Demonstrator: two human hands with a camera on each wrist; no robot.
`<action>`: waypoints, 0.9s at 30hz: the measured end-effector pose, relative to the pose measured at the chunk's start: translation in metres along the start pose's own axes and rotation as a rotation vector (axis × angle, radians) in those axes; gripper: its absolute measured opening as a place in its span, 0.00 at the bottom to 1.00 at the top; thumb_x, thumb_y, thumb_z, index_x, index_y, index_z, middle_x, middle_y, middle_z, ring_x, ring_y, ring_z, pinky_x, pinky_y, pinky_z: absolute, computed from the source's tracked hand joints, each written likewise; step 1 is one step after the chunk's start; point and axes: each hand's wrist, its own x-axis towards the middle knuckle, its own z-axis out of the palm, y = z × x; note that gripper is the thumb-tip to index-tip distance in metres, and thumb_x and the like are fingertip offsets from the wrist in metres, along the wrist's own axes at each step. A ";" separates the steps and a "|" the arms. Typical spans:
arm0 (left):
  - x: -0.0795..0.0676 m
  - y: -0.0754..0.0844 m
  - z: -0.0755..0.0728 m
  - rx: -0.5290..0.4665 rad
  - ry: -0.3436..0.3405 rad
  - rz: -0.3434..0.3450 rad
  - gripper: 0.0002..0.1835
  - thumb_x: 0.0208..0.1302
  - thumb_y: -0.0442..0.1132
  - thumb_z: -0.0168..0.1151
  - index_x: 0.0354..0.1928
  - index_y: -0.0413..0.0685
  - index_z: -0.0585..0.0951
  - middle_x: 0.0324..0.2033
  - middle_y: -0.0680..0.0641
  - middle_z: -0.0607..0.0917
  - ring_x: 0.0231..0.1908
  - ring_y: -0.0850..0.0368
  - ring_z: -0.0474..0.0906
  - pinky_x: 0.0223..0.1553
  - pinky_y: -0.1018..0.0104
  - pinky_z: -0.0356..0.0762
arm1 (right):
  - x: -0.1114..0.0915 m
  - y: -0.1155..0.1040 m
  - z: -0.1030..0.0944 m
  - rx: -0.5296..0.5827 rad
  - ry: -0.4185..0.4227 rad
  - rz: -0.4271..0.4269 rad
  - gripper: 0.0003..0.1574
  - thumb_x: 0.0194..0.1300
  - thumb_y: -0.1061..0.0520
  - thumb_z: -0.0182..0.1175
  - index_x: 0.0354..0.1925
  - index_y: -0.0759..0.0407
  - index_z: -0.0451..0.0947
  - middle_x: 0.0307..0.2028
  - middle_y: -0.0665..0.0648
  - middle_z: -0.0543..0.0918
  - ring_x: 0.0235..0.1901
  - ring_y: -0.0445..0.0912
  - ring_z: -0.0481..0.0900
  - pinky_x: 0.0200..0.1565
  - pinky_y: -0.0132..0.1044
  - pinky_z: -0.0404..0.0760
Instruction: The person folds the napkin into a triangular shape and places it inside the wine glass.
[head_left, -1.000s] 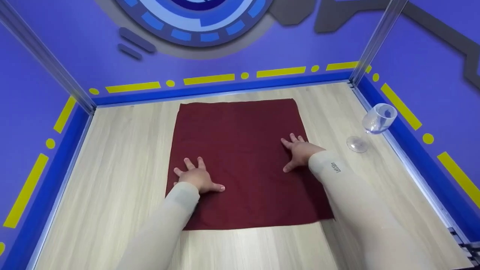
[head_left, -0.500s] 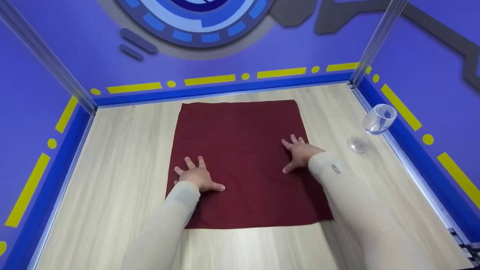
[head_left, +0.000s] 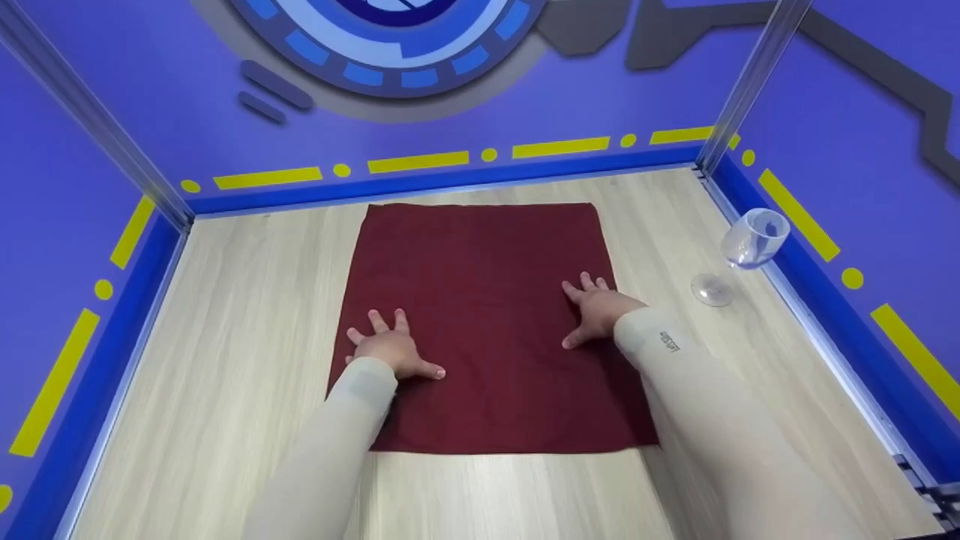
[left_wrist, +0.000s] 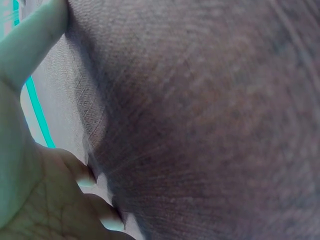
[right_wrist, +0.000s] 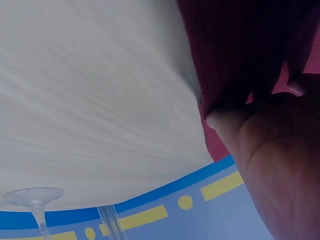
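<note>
A square dark red cloth [head_left: 480, 270] lies spread flat on the wood-grain table. My left hand [head_left: 391, 351] rests on its left part with fingers spread and thumb pointing right. On the cloth's right part lies my right hand [head_left: 598, 312], fingers also spread, close to the right edge. In the left wrist view the cloth [left_wrist: 210, 125] looks brownish and fills most of the picture, with the left hand [left_wrist: 45, 185] against it. The right wrist view shows the right hand [right_wrist: 275, 155] with a fingertip right at the cloth's edge [right_wrist: 197, 75].
A clear stemmed wine glass [head_left: 754, 238] stands upright right of the cloth, near the right wall. Purple-blue panels with yellow markings [head_left: 562, 147] enclose the table [head_left: 232, 322] at the back and both sides.
The cloth has turned slightly clockwise under my hands: its left side has shifted away from me, its right side a little toward me. Both hands have moved with it, still spread.
</note>
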 end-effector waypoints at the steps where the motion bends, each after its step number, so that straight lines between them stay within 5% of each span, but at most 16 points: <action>1: 0.000 0.000 0.000 -0.001 0.002 0.004 0.76 0.23 0.78 0.66 0.73 0.59 0.37 0.71 0.38 0.30 0.65 0.21 0.27 0.56 0.25 0.49 | -0.001 0.000 0.000 0.000 -0.002 0.002 0.76 0.38 0.27 0.68 0.73 0.50 0.38 0.71 0.68 0.37 0.69 0.67 0.36 0.66 0.59 0.53; 27: 0.015 -0.008 -0.013 0.020 -0.010 0.041 0.74 0.25 0.76 0.67 0.73 0.61 0.37 0.71 0.38 0.30 0.65 0.23 0.25 0.55 0.24 0.47 | -0.004 -0.010 0.003 -0.014 -0.012 0.043 0.76 0.40 0.26 0.66 0.73 0.54 0.38 0.70 0.72 0.36 0.68 0.70 0.38 0.64 0.61 0.55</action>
